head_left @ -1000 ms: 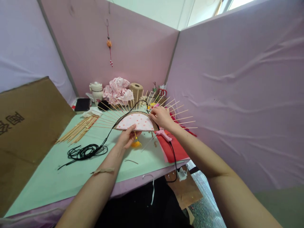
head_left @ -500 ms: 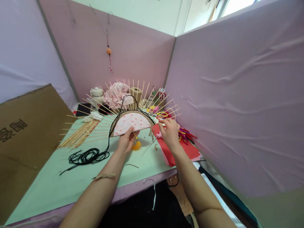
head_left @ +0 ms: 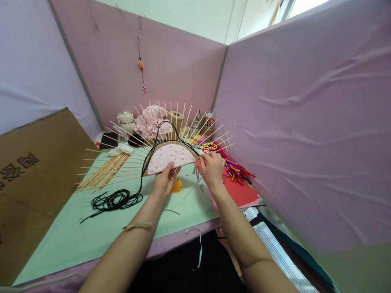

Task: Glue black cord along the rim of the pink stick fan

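A half-round piece (head_left: 171, 158) covered in white cloth with pink dots is held up over the table. Thin wooden sticks (head_left: 190, 113) fan out from its curved edge, and black cord (head_left: 156, 132) runs along the arc, with a loop standing loose above it. My left hand (head_left: 165, 179) grips the straight lower edge, thumb on the cloth. Beside it dangles a yellow tassel (head_left: 177, 186). At the right corner my right hand (head_left: 213, 167) is closed in a pinch where the black cord runs; its fingertips partly hide the spot.
Coiled black cord (head_left: 117, 201) lies on the green tabletop (head_left: 61, 244) at left, near a bundle of sticks (head_left: 106, 171). Red sheets (head_left: 241, 193) and coloured strips (head_left: 236, 169) lie at right. A cardboard panel (head_left: 36, 195) stands left; pink cloth (head_left: 151, 120) and jars sit behind.
My right hand has moved left and slightly inward, from beyond the right corner to right against it. My left hand still holds the half-round piece in nearly the same place.
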A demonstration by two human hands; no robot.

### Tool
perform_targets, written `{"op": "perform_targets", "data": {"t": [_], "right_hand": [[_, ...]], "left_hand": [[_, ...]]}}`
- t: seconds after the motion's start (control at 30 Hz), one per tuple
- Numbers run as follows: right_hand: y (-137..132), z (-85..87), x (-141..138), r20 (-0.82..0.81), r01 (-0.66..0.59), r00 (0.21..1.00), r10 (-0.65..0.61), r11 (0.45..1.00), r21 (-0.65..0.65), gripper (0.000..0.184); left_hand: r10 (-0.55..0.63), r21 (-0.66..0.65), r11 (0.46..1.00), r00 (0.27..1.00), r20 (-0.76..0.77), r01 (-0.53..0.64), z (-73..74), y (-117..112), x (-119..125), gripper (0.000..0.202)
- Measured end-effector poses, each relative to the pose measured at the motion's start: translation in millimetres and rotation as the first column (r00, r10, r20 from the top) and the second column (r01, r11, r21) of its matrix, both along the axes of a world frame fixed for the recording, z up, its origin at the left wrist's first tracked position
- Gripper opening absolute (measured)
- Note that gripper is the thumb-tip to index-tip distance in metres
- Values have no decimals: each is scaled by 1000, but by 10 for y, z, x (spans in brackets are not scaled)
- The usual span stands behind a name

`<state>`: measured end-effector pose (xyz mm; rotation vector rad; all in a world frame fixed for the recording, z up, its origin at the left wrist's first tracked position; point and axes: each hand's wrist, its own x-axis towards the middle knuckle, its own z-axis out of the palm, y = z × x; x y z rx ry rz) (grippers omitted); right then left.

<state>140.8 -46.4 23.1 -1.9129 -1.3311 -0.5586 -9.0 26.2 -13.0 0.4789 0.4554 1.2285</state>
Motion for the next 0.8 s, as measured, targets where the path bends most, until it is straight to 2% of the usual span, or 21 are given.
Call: {"op": "perform_targets", "data": {"t": [0.13,0.23,0.37,0.43,0.8], "right_hand": [[-21,12,-68,58,37,998,-35,999,-35,19],[-26,-2,-72,52,9,999,-7,999,-39,21],[-22,-13,20,-103,-122,987,127,991,51,27],[-24,-5,54,-166,-143,973,158,985,102,30],[45,13,-1,-25,-133,991,133,991,9,30]], "left_hand": [[-7,12,1000,1000,-11,7,-12,7,-1,29],[-4,11,1000,1000,-16,4,-2,7,-8,28],[14,-7,1000,1000,-10,-14,23,-2,-15,24],[23,-27,999,1000,-7,-23,28,0,-14,22],[6,-27,1000,1000,-14,-7,22,4,-7,22]]}}
